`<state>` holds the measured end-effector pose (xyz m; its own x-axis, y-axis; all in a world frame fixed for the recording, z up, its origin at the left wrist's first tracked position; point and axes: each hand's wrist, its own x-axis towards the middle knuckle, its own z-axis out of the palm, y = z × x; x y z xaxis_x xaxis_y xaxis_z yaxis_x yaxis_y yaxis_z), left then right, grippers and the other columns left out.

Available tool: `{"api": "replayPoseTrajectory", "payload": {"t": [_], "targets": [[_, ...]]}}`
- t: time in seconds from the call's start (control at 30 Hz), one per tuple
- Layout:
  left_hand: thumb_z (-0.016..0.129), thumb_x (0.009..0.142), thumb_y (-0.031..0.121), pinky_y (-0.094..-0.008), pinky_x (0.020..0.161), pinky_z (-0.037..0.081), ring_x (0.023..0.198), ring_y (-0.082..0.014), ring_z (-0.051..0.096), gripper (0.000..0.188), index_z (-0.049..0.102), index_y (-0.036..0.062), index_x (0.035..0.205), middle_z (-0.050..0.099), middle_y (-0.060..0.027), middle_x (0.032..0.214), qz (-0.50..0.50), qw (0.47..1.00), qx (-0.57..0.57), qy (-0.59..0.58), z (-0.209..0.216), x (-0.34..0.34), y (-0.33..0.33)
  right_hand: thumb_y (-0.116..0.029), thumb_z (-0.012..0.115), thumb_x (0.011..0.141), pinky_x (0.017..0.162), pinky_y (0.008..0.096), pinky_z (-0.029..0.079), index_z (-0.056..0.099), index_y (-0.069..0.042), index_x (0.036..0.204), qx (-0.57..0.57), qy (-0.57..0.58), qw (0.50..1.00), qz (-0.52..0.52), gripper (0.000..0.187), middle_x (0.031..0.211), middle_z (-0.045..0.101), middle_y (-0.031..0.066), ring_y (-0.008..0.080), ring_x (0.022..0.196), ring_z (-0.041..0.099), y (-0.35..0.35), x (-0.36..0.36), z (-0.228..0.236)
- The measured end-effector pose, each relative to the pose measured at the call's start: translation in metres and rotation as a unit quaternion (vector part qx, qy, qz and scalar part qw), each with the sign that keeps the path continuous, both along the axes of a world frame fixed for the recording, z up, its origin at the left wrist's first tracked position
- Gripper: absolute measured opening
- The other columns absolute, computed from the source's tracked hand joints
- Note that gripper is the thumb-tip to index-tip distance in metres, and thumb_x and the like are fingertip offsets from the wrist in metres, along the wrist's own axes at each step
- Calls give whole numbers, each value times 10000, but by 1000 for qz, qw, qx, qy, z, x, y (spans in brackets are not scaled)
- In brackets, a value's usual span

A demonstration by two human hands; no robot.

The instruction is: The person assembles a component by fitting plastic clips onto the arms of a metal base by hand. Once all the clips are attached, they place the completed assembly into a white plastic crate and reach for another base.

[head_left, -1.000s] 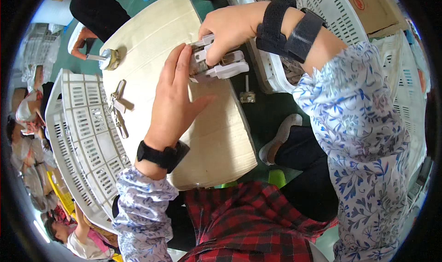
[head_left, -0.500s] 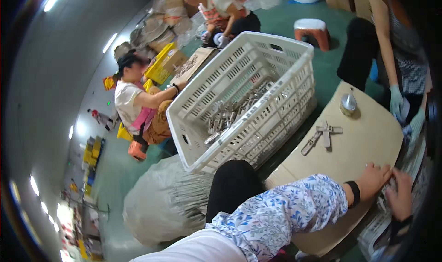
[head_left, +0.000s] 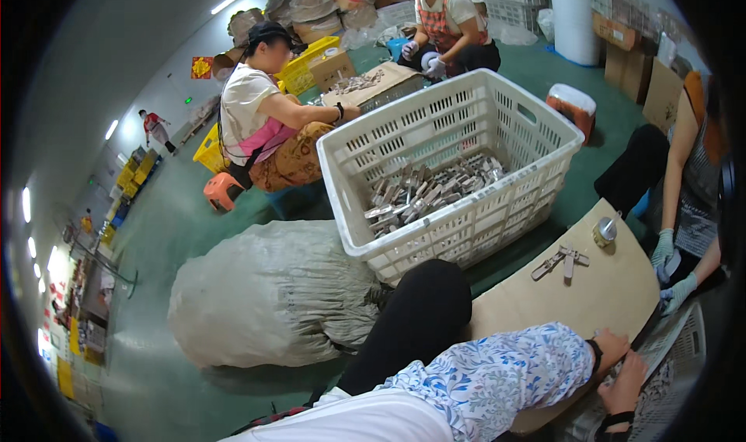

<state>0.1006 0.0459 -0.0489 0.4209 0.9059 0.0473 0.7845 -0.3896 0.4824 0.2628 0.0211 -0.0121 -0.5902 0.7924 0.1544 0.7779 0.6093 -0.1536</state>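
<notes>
At the frame's lower right I see my left hand (head_left: pixel 614 345) resting on the tan board (head_left: pixel 590 294) and my right hand (head_left: pixel 624 384) beside it; I cannot tell what either grasps. Small grey metal parts (head_left: pixel 561 261) lie mid-board, well apart.

Both hands (head_left: pixel 618 364) rest at the board's (head_left: pixel 590 294) lower edge; the white crate (head_left: pixel 435 131) of metal parts (head_left: pixel 427 193) stands beyond it.

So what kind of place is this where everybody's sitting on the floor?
Probably a small factory workshop. A big white crate holds metal parts, a stuffed grey sack lies beside it, and other workers sit on low stools sorting parts.
</notes>
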Motion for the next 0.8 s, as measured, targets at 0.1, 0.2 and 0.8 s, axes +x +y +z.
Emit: {"api": "replayPoseTrajectory", "payload": {"t": [0.1,0.2,0.8], "targets": [[883,546,249,-471,826,533,984,-317,674,713,599,36,1164,607,-132,1121,-11,1000,26,3,-6,-6,-19,-116,741,530,1007,514,343,483,33,1192,-1,-19,1000,0,727,1113,545,223,432,1111,490,-27,-15,17],[886,557,246,-478,827,551,1010,-342,676,720,571,7,1159,605,-159,1145,-53,998,-20,-14,6,-15,-66,-153,771,521,949,502,374,508,16,1105,-33,-11,999,-9,663,1053,567,211,425,1055,520,-69,-13,20],[883,665,283,-468,921,503,1099,-452,603,864,449,-11,1353,594,-268,1201,-114,967,-176,-145,43,-104,-194,-329,793,628,889,456,420,563,0,1147,-231,-15,969,86,657,1008,634,183,368,1000,617,-156,-56,58]]}}
